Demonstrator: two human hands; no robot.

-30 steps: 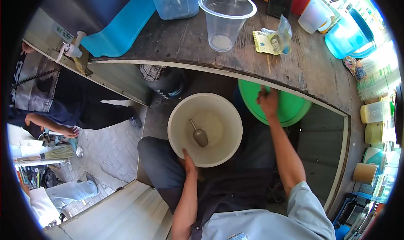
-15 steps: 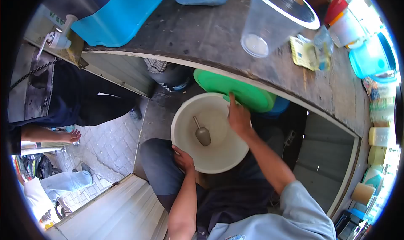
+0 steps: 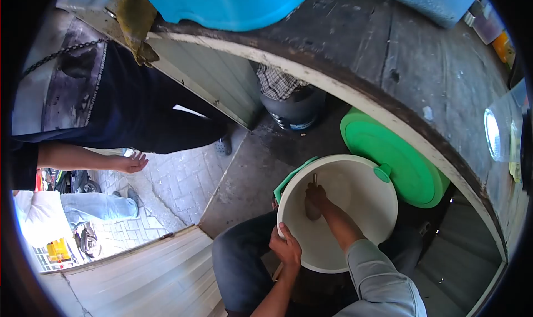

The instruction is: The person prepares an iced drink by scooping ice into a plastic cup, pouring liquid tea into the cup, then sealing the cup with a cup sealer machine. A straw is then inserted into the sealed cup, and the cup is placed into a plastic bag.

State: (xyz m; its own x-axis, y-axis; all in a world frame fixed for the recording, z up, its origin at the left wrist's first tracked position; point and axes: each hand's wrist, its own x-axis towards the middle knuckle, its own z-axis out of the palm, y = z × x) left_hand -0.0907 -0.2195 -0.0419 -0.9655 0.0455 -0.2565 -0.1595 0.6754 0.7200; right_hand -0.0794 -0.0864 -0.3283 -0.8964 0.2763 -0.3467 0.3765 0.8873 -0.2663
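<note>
A cream-white bucket (image 3: 363, 217) with green handle parts stands between my knees, its mouth facing up. My left hand (image 3: 286, 247) holds its near-left rim, thumb over the edge and fingers on the outer wall. Inside the bucket, my right hand (image 3: 317, 196) is closed around the handle of a metal scoop (image 3: 312, 211). The scoop's bowl points down toward the bucket floor, and the handle's end sticks out above my fingers. Some of my right fingers are hidden behind the hand.
A round green lid (image 3: 391, 159) leans behind the bucket, beneath the wooden counter (image 3: 355, 45). A blue tub (image 3: 233, 6) sits on that counter. A dark container with a checked cloth (image 3: 277, 84) is under it. At left, another person's hand (image 3: 132, 162) hangs near the doorway.
My right hand has left the bucket's far rim and taken hold of the scoop inside. My left hand has moved onto the rim. The view has swung left.
</note>
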